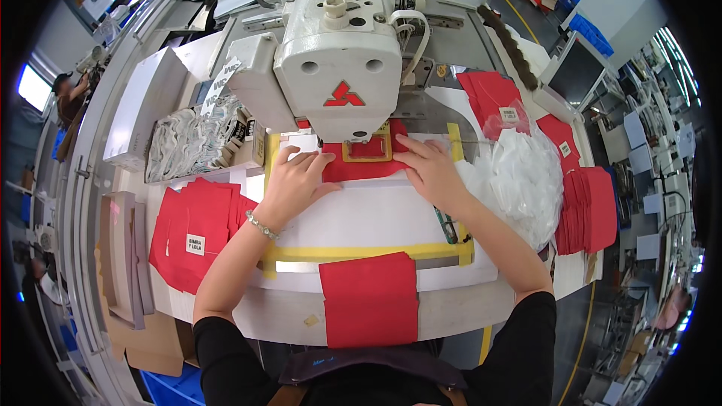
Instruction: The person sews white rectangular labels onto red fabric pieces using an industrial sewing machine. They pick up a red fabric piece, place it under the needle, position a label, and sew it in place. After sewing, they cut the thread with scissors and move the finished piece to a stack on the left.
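A red fabric piece (353,172) lies on the white work surface, partly under the head of an industrial sewing machine (338,60). A yellowish clamp frame (387,147) rests on the fabric below the machine head, with red cloth showing inside it. My left hand (295,183) is at the fabric's left edge, fingers spread, fingertips touching it or just beside it. Flat over the right edge lies my right hand (432,170), its fingers stretched toward the frame. What lies beneath the fingertips is hidden.
Red fabric pieces (180,237) with a label lie at left, below a box of white labels (169,146). A red stack (368,297) hangs over the front edge. White translucent pieces (519,180), green-handled snips (447,227) and more red pieces (587,207) are at right.
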`<state>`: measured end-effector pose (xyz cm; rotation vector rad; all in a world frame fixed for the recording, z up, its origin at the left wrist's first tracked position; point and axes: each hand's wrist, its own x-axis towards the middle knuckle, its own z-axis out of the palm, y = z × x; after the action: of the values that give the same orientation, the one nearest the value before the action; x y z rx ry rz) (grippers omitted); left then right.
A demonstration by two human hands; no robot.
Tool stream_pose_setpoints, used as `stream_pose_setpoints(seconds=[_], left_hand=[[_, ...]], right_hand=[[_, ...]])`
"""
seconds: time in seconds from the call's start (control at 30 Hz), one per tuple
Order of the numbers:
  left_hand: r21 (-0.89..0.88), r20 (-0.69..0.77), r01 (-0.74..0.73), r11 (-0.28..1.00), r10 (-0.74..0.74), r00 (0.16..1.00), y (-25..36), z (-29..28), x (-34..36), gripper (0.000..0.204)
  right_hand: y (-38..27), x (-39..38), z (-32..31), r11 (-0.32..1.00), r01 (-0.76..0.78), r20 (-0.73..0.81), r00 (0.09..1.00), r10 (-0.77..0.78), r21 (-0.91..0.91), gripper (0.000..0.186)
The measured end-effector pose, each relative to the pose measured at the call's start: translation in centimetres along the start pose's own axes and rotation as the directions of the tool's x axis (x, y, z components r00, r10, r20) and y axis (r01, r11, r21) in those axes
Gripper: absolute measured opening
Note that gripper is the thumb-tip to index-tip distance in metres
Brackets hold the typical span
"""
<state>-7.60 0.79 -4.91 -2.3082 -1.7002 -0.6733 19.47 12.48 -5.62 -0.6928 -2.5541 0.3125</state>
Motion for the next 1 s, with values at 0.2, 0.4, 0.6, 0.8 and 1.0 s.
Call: stream_pose_setpoints(seconds=[0.2,0.4,0.6,0.8,1.0], left_hand=[[-0.018,0.067,0.047,0.999,-0.045,0.997,0.0,-0.3,-1.7,0.042],[-0.023,0.045,0.079,0.997,-0.078,0.996,0.2,-0.1,-2.0,0.040],[-0.019,0.039,0.112,0.994,-0.111,0.993,0.2,0.1,-2.1,0.039],[-0.059,0.044,0.132,0.989,-0.129,0.991,0.5,-0.2,-1.9,0.035],[-0.099,0.024,0.097,0.990,-0.095,0.995,0.4,0.2,-2.4,0.026]], right_hand=[[-1.0,-1.4,-0.6,0.999,-0.004,0.036,0.999,0.006,-0.049,0.038],[-1.0,-1.6,-0.5,0.996,0.005,0.009,1.000,-0.004,-0.094,0.035],[-1.5,-1.6,-0.6,0.997,-0.068,0.002,0.998,0.068,0.028,0.034],[-1.8,-1.6,-0.4,0.998,-0.070,-0.037,0.997,0.070,0.007,0.035],[-1.8,-1.7,-0.3,0.998,-0.060,-0.061,0.996,0.058,-0.031,0.032]])
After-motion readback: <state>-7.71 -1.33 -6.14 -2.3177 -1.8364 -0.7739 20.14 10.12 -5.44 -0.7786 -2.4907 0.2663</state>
